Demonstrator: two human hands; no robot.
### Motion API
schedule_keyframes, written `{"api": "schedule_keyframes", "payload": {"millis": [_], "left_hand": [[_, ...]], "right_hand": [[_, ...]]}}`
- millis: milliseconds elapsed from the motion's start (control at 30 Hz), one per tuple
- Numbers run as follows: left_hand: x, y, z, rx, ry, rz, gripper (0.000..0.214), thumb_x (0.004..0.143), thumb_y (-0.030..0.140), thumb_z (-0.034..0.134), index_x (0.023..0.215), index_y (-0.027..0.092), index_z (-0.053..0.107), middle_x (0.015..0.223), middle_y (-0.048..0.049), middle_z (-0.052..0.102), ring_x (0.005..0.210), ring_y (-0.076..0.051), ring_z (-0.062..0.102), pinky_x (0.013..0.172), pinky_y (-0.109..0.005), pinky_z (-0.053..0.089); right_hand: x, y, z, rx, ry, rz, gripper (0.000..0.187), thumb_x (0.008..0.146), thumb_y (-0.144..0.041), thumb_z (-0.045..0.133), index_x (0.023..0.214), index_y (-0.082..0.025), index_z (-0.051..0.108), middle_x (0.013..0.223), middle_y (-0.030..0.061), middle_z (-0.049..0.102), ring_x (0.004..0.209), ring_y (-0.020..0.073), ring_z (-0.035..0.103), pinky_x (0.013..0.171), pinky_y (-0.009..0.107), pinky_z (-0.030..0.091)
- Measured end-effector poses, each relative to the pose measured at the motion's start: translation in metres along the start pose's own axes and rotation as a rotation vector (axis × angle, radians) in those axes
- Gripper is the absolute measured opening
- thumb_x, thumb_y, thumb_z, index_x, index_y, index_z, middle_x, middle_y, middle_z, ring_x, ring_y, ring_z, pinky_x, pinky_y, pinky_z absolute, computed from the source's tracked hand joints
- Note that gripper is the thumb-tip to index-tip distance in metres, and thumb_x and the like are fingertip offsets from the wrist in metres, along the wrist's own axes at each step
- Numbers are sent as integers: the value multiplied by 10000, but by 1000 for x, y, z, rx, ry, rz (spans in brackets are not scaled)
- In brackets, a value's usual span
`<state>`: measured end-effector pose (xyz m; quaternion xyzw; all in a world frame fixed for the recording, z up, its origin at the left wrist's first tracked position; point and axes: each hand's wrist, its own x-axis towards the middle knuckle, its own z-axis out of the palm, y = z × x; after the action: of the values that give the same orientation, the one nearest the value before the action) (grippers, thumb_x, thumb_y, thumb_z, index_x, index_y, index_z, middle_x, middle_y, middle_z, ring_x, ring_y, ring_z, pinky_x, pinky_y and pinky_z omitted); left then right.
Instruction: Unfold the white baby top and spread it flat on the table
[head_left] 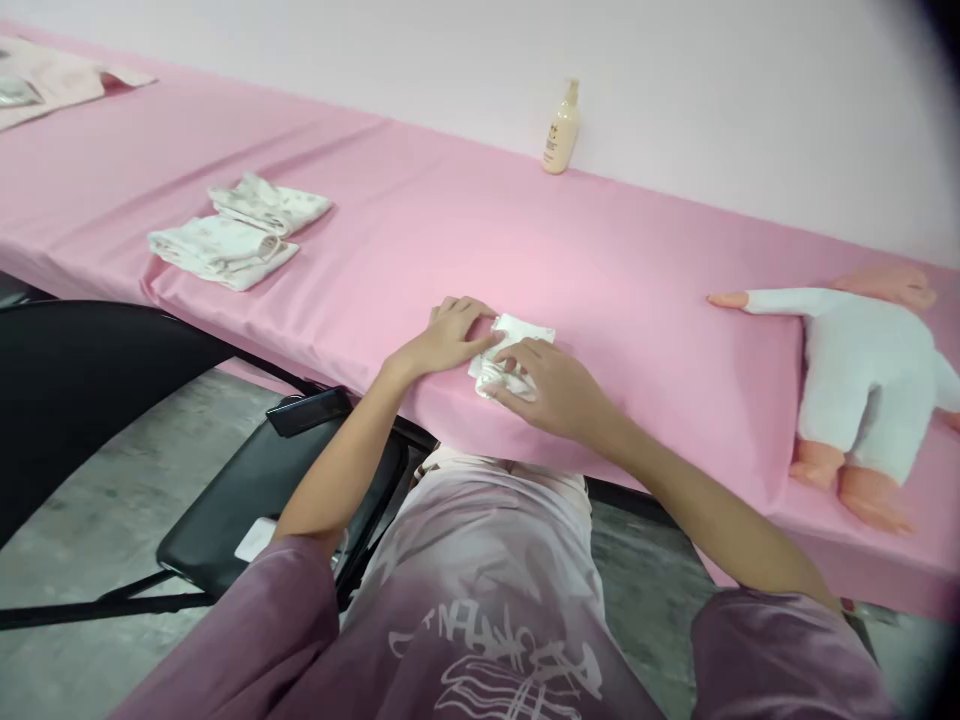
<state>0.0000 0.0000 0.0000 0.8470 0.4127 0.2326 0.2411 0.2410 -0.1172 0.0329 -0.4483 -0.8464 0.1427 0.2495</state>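
Observation:
A small folded white cloth (525,328) lies near the front edge of the pink-covered table, directly before me. My left hand (448,338) rests to its left, fingers stretched out on the tabletop and the thumb touching the cloth. From the right, my right hand (551,385) curls over the cloth, its thumb and fingers closed on the rumpled near part. That hand covers some of the cloth, so its exact kind cannot be made out.
Two folded patterned cloths (225,250) lie left on the pink table cover (637,270). A pump bottle (561,135) stands by the wall. Right, a doll in white clothing (870,360) lies on the table. A black chair (225,500) holding a phone (309,410) stands below left.

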Motion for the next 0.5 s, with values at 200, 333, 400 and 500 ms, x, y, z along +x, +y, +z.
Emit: {"api": "schedule_keyframes", "payload": {"millis": [200,333,400,500], "left_hand": [[26,4,-9,34,-128,-85,619,861,775,913,1149,245,775,1257,-140,758,1301,-432,648,1250,-641,461],[33,9,-16,-155,-202,-121,587,770,657,1018,1041,242,704,1079,-102,756,1107,-365,729,1064,-535,582],[29,14,-16,-380,-236,-124,606,774,594,1020,1128,240,680,1135,-101,770,1052,-313,756,933,-460,620],[18,27,-12,-663,-236,-134,603,824,499,1015,1228,232,656,1245,-125,790,1093,-282,796,888,-412,656]], "right_hand": [[0,56,-5,-75,96,196,625,1098,-626,772,1542,-199,667,1589,240,684,1527,489,594,1318,740,490],[-5,75,-1,-31,-4,294,932,977,-798,856,1629,-189,585,1781,293,515,1753,538,362,1409,805,372],[-6,73,-3,33,22,299,968,911,-824,903,1575,-204,569,1752,293,527,1741,539,381,1391,789,415],[-4,63,-10,266,32,386,1002,812,-810,978,1479,-247,485,1520,237,679,1489,499,643,1195,720,621]]}}
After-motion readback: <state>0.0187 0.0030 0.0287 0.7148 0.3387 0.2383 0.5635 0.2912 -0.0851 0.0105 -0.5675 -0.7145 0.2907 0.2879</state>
